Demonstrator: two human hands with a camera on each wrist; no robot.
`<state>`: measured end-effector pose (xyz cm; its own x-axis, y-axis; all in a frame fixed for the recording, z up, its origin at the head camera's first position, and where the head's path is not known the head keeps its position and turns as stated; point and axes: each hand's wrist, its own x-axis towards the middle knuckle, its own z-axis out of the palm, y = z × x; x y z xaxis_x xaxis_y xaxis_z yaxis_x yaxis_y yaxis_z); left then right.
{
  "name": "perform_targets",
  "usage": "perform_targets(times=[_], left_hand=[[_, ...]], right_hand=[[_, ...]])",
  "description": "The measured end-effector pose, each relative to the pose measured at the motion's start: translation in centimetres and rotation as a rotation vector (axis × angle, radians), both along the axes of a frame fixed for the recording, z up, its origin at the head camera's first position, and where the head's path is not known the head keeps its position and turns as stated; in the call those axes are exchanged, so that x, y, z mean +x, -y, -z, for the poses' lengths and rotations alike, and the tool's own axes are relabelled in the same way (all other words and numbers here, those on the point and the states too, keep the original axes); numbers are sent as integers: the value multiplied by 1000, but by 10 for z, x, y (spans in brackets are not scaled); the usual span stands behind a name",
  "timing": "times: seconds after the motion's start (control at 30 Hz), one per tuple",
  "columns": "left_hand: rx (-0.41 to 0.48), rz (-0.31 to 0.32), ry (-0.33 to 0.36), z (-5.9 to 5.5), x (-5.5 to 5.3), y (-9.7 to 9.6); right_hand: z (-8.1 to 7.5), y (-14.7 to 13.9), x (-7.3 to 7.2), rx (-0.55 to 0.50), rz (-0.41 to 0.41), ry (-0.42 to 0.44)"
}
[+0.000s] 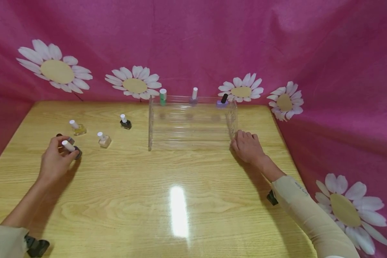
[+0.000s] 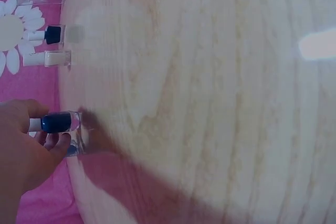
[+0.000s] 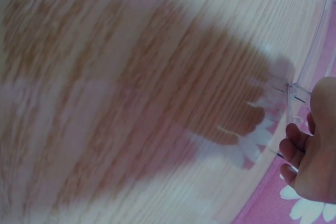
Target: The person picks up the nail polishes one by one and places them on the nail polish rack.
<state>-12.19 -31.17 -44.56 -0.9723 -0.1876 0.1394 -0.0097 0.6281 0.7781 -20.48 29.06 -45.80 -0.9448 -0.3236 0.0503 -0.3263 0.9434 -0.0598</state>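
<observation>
At the left of the table, my left hand pinches a dark blue nail polish bottle with a white cap between thumb and fingers. Right behind it, partly covered by the fingers, is another nail polish bottle with a dark cap. My right hand grips the lower front corner of a clear tiered rack at its right end panel, fingers curled. On the rack's top tier stand a green bottle, a pale lilac one with a white cap, and a purple one with a black cap.
Between my left hand and the rack stand a yellow nail polish, a beige one and a black one, all white-capped. A pink cloth with daisies hangs behind the wooden table and along its sides.
</observation>
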Motion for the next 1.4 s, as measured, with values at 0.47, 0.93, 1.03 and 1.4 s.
perform_targets(times=[0.47,0.93,1.03,1.4], left_hand=[[-4,-24,-20,7,5,2],[78,-10,-149,-20,-1,-14],[74,1,-174,-32,-5,-21],[144,143,-225,-67,-27,-59]], right_hand=[[0,0,1,12,-28,-39],[-2,-1,2,9,-16,-23],[-2,-1,1,15,-6,-2],[-1,0,0,16,-6,11]])
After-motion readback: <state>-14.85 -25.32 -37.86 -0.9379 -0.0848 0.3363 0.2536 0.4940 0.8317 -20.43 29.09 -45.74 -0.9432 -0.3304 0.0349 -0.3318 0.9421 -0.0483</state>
